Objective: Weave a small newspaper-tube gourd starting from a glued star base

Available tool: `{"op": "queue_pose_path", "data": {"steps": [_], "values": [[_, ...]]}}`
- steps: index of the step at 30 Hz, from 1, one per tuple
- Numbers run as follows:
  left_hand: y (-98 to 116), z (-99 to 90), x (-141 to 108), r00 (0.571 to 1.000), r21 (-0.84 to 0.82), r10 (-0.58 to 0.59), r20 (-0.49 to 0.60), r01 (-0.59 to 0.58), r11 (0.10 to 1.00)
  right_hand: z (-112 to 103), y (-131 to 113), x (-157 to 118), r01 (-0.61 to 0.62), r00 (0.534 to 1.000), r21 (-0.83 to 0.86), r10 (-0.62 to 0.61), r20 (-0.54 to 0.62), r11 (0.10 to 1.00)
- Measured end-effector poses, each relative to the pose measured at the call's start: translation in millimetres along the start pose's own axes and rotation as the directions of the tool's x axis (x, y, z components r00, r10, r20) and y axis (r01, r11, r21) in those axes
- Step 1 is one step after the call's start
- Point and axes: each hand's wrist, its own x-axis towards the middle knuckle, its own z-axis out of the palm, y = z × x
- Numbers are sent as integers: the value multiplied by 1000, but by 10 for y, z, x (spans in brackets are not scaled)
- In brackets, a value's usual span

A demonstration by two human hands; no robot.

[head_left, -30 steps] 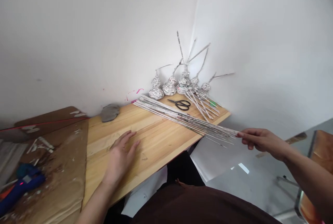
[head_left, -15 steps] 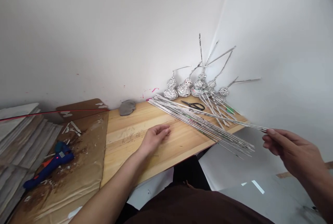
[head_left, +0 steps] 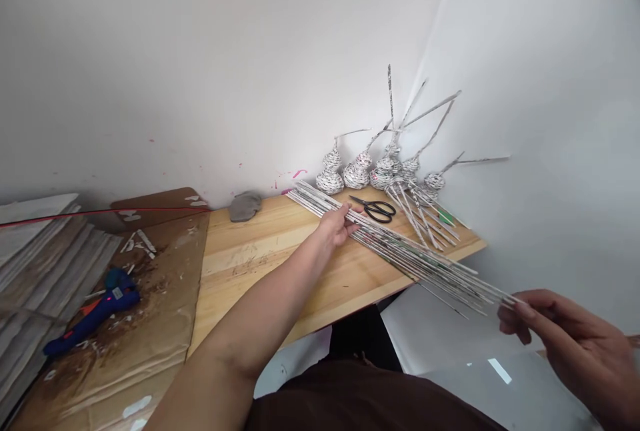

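Note:
A bundle of long, thin rolled-paper sticks (head_left: 415, 256) lies slantwise over the wooden tabletop, its near ends jutting past the edge. My left hand (head_left: 336, 225) is closed around some sticks at the upper part of the bundle, thumb on top. Beyond the table's right edge, my right hand (head_left: 567, 334) pinches the ends of a few sticks between thumb and fingers; how many is unclear. Black-handled scissors (head_left: 377, 209) rest just behind the bundle. Several gourd-shaped woven paper pieces (head_left: 357, 172) stand against the wall, with paper stems sticking up.
Shorter paper sticks (head_left: 420, 221) spread at the table's right corner by a green item (head_left: 446, 217). A grey lump (head_left: 245, 207) sits near the wall. At left, a blue glue gun (head_left: 95, 317) lies on stained cardboard (head_left: 150, 324), beside stacked grey-white slabs (head_left: 40, 284).
My left hand has moved right and away from me, from bare tabletop onto the paper sticks, and closed there. My right hand has lowered, bringing its stick ends down beside the bundle.

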Motion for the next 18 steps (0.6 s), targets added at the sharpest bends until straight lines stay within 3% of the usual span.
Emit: {"op": "queue_pose_path", "data": {"steps": [2, 4, 6, 7, 10, 12, 18], "values": [[10, -26, -30, 1000, -3, 15, 15, -15, 1000, -70, 174, 70, -90, 957, 118, 53, 284, 989], [22, -88, -112, 999, -2, 21, 36, -21, 1000, -133, 296, 164, -187, 835, 189, 55, 547, 964], [47, -171, -213, 998, 0, 26, 52, -26, 1000, -154, 329, 255, -229, 733, 203, 31, 680, 952], [66, -218, -261, 997, 0, 46, 60, -46, 999, -142, 310, 296, -223, 729, 187, 37, 683, 957], [145, -364, -373, 993, 3, 98, 60, -98, 995, -8, 158, 399, -167, 800, 70, 93, 592, 984], [199, -455, -424, 991, 12, 129, 21, -129, 992, 144, 20, 445, -113, 794, 1, 90, 601, 994], [251, -629, -563, 985, 49, 169, -18, -168, 985, 734, -297, 430, 77, 646, -47, -14, 763, 996]]}}
